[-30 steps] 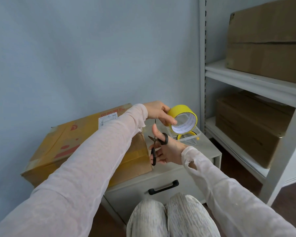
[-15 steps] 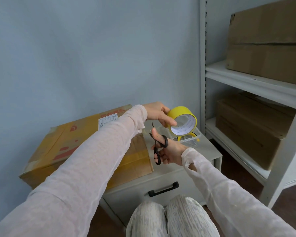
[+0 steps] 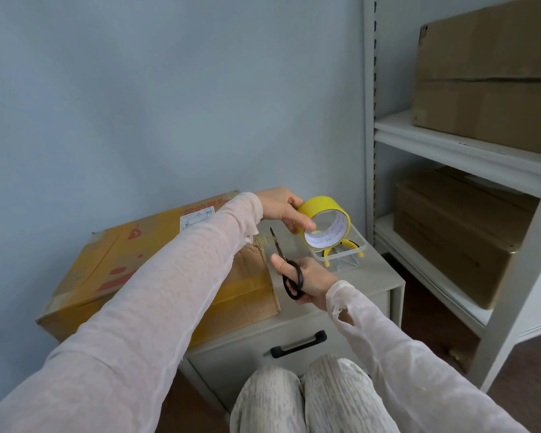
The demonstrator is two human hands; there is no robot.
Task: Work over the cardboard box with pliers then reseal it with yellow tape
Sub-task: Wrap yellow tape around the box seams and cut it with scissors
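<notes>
A worn cardboard box [image 3: 132, 264] with yellow tape strips and a white label lies on the grey drawer cabinet [image 3: 350, 295]. My left hand [image 3: 281, 210] grips the roll of yellow tape [image 3: 325, 225] in the air to the right of the box. Just below it, my right hand [image 3: 310, 282] holds black-handled scissors [image 3: 286, 267] with fingers through the loops; their blades point up towards the roll. A faint clear strip seems to run from the roll towards the box corner.
A clear plastic tray [image 3: 341, 256] with a yellow-handled tool in it sits on the cabinet behind the roll. White shelving [image 3: 463, 151] at the right carries large cardboard boxes [image 3: 487, 76]. My knees are below the black drawer handle [image 3: 299, 343].
My right hand has tilted the scissors so the blades point up and left, nearer the roll. The left hand and roll have stayed nearly in place.
</notes>
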